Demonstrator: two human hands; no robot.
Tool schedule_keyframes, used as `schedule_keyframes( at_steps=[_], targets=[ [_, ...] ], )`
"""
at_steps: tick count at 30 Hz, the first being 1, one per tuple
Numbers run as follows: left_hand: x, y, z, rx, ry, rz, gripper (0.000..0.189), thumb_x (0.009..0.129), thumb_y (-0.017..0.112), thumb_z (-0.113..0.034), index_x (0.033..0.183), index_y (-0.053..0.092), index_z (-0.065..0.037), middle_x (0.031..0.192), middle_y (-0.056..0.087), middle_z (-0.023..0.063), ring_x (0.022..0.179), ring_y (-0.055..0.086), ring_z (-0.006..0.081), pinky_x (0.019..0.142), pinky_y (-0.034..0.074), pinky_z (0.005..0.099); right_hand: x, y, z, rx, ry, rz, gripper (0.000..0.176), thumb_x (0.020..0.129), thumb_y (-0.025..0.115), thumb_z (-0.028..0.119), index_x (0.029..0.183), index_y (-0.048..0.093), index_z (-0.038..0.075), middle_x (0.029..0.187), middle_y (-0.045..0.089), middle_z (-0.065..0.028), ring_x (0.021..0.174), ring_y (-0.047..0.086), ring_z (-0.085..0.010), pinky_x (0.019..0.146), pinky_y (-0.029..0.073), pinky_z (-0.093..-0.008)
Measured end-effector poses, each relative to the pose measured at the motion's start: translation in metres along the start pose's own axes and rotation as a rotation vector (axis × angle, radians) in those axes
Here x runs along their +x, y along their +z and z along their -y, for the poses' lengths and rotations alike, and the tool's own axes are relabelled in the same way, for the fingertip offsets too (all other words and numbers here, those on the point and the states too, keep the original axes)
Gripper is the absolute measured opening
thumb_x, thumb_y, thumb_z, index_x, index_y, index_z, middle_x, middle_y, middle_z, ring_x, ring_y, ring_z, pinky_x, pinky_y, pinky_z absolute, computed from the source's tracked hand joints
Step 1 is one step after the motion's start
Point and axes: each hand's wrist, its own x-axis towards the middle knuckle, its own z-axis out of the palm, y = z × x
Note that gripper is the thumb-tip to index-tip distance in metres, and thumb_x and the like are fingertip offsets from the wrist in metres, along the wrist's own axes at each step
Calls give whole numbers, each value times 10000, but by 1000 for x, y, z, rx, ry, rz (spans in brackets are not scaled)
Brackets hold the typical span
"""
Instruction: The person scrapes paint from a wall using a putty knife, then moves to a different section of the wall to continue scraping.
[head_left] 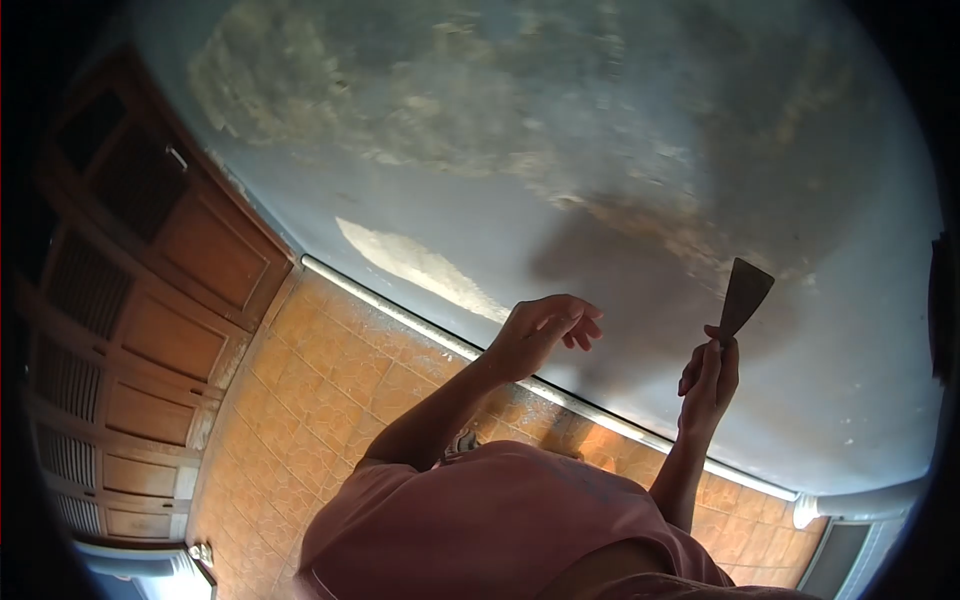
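Observation:
In my right hand (711,378) is a putty knife (747,292), gripped by its handle, with the flared blade pointing up in front of the wall. The handle is mostly hidden by my fingers. My left hand (548,335) hangs loosely in front of the wall, fingers slightly bent and apart, with nothing in it. Before me stands a grey-blue wall (440,195) with rough, peeling paint across its upper part. A pale bare patch (415,262) lies low on it, left of my left hand. Shadows fall on the wall behind both hands.
A white skirting strip (390,302) runs along the wall's foot. Orange floor tiles (310,370) below carry pale flakes near the strip. Brown wooden louvred doors (165,350) stand at the left. A white pipe (860,503) is at the lower right.

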Motion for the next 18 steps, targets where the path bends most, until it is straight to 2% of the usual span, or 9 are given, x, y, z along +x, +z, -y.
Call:
schedule_keyframes(
  at_steps=[4, 8, 11, 15, 18],
  targets=[
    [-62, -91, 2, -6, -34, -160, 366, 996, 403, -293, 1090, 590, 8, 910, 660, 106, 793, 630, 156, 690, 484, 287, -17, 94, 2, 24, -15, 42, 210, 957, 424, 181, 1076, 515, 34, 648, 401, 36, 450, 344, -18, 386, 264, -184],
    [-146, -186, -11, 1, -46, -308, 387, 997, 400, -302, 1098, 589, 21, 911, 662, 108, 806, 633, 158, 719, 492, 284, -28, 189, -19, 46, -52, -18, 220, 939, 433, 167, 1101, 504, 37, 671, 415, 29, 461, 357, -29, 397, 271, -194],
    [-203, -250, -20, -65, 46, -389, 349, 996, 412, -260, 1112, 597, 12, 905, 674, 99, 835, 635, 159, 747, 494, 285, -27, 251, -18, 92, -58, -81, 252, 929, 426, 149, 1146, 488, 37, 714, 425, 20, 487, 374, -39, 420, 285, -206],
    [-251, -325, -42, -74, 39, -544, 365, 996, 409, -268, 1121, 593, 22, 915, 676, 97, 840, 636, 159, 750, 483, 281, -29, 353, 10, 130, -159, -77, 268, 958, 409, 182, 1182, 483, 55, 741, 431, 17, 484, 370, -41, 422, 286, -208],
    [-264, -375, -52, -39, 54, -586, 387, 997, 399, -279, 1114, 590, 38, 922, 676, 102, 843, 637, 163, 753, 480, 282, -44, 431, 39, 108, -214, -46, 274, 970, 399, 199, 1196, 479, 67, 719, 425, 27, 488, 361, -34, 422, 279, -197]
  ],
)
